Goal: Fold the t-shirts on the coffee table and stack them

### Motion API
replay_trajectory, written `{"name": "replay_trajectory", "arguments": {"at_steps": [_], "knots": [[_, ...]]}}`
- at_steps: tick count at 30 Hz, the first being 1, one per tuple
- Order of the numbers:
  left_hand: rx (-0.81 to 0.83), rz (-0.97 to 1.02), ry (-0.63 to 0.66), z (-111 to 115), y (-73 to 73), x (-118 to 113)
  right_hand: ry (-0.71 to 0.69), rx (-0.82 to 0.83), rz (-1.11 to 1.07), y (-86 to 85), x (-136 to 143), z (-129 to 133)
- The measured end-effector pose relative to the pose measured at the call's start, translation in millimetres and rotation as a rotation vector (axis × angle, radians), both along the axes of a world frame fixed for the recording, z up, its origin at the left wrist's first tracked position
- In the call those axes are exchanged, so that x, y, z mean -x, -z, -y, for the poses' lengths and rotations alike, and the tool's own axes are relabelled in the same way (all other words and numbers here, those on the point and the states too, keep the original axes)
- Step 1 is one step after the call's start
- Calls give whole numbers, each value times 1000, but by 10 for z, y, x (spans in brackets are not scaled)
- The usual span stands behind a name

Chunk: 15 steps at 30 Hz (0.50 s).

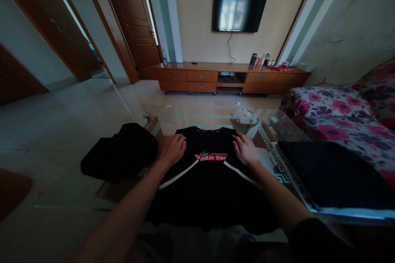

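Observation:
A black T-shirt (212, 193) lies spread front up on a glass table (203, 120), its neckline away from me. It bears a red printed strip (212, 158) with white lettering and a diagonal white stripe on each side. My left hand (174, 148) rests on the shirt's left shoulder edge, its fingers laid on the cloth. On the opposite shoulder edge lies my right hand (246, 148), fingers slightly apart and touching the fabric. Neither hand visibly lifts the shirt. The thumbs are hard to make out.
Left of the shirt sits a bunched black cloth (121, 152). To the right lies a flat, dark folded cloth (336, 174). A flowered sofa (336, 111) stands beyond it. Farther off are a wooden low cabinet (200, 76) and a wall-mounted television (240, 10).

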<state>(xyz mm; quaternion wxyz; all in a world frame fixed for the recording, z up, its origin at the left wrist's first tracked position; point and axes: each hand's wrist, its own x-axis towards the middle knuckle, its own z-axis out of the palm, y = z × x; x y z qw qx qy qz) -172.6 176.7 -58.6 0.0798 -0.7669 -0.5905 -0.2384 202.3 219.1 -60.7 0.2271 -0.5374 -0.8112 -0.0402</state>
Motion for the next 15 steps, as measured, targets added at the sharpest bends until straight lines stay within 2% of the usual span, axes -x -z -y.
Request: {"name": "replay_trajectory", "arguments": {"at_steps": [4,10,13,15], "knots": [[140,-15,3,387,10,75,34,168,33,-43,-135,295],[324,-35,44,996,189,183,69,271,157,228,-366,926],[348,-70,80,1080,242,192,87,309,193,322,-398,1004],[354,-83,82,1000,254,202,92,314,205,329,-374,914]]}}
